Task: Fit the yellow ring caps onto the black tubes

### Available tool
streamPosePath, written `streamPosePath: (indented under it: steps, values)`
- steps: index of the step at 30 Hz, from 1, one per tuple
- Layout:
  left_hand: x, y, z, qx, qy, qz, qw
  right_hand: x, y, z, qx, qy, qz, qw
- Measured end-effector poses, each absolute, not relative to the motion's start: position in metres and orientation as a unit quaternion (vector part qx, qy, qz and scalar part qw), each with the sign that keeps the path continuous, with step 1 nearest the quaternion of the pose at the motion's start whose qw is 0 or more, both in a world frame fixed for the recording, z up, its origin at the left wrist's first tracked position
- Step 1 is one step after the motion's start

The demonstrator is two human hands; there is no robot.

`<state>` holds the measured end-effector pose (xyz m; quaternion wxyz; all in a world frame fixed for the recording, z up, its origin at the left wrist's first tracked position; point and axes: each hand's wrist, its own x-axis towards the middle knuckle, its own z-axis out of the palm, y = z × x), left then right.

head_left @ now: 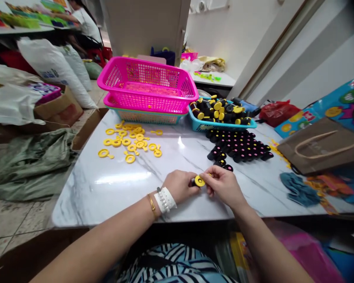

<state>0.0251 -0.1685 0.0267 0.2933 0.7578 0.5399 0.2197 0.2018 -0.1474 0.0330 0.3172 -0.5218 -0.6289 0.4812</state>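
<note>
My left hand (181, 185) pinches a small black cylindrical piece (194, 183), mostly hidden by the fingers. On its end sits a yellow ring with a tab (200, 181), and the fingertips of my right hand (221, 182) are closed on the tab side. Loose yellow rings with tabs (130, 158) lie scattered on the table, beyond my left hand. Past my right hand, black cylinders with pink or yellow centres (238, 145) stand close together in rows. Behind them, a blue basket (206, 125) holds black pieces with yellow ends (218, 108).
Stacked pink baskets (153, 96) stand at the back of the marble-patterned table (106, 200). A brown paper bag (321, 149) and a dark teal cloth (299, 188) lie at the right. White sacks (53, 67) stand on the floor at left; another person (87, 25) sits far back.
</note>
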Motion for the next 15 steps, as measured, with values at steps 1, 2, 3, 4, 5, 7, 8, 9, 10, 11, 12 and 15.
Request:
streamPosePath:
  steps: [1, 2, 3, 4, 5, 7, 8, 9, 10, 11, 12, 15]
  values:
    - [0.0251, -0.1685, 0.0272, 0.758, 0.539, 0.219, 0.295, 0.2018, -0.1483, 0.0306, -0.520, -0.625, 0.486, 0.321]
    - [0.0250, -0.1687, 0.0278, 0.757, 0.540, 0.217, 0.295, 0.2020, -0.1494, 0.0288, -0.518, -0.618, 0.493, 0.325]
    - [0.0250, -0.1692, 0.0286, 0.757, 0.541, 0.216, 0.296, 0.2022, -0.1506, 0.0274, -0.517, -0.613, 0.499, 0.329]
    - [0.0249, -0.1699, 0.0293, 0.757, 0.540, 0.217, 0.296, 0.2022, -0.1519, 0.0266, -0.516, -0.609, 0.502, 0.333]
    - [0.0248, -0.1709, 0.0300, 0.758, 0.538, 0.218, 0.296, 0.2020, -0.1532, 0.0261, -0.514, -0.606, 0.506, 0.337]
    - [0.0245, -0.1729, 0.0306, 0.758, 0.530, 0.231, 0.301, 0.2015, -0.1554, 0.0255, -0.508, -0.599, 0.514, 0.345]
    - [0.0244, -0.1737, 0.0305, 0.759, 0.524, 0.240, 0.304, 0.2013, -0.1562, 0.0252, -0.505, -0.594, 0.520, 0.349]
    - [0.0245, -0.1743, 0.0303, 0.759, 0.519, 0.248, 0.305, 0.2012, -0.1568, 0.0249, -0.502, -0.589, 0.526, 0.352]
    - [0.0246, -0.1746, 0.0300, 0.760, 0.514, 0.255, 0.305, 0.2012, -0.1571, 0.0246, -0.498, -0.587, 0.532, 0.353]
    - [0.0249, -0.1746, 0.0297, 0.762, 0.509, 0.259, 0.306, 0.2013, -0.1573, 0.0243, -0.496, -0.588, 0.534, 0.352]
    - [0.0254, -0.1745, 0.0296, 0.764, 0.502, 0.261, 0.308, 0.2014, -0.1574, 0.0241, -0.493, -0.592, 0.533, 0.351]
    - [0.0276, -0.1744, 0.0301, 0.765, 0.492, 0.265, 0.319, 0.2015, -0.1569, 0.0239, -0.485, -0.605, 0.524, 0.351]
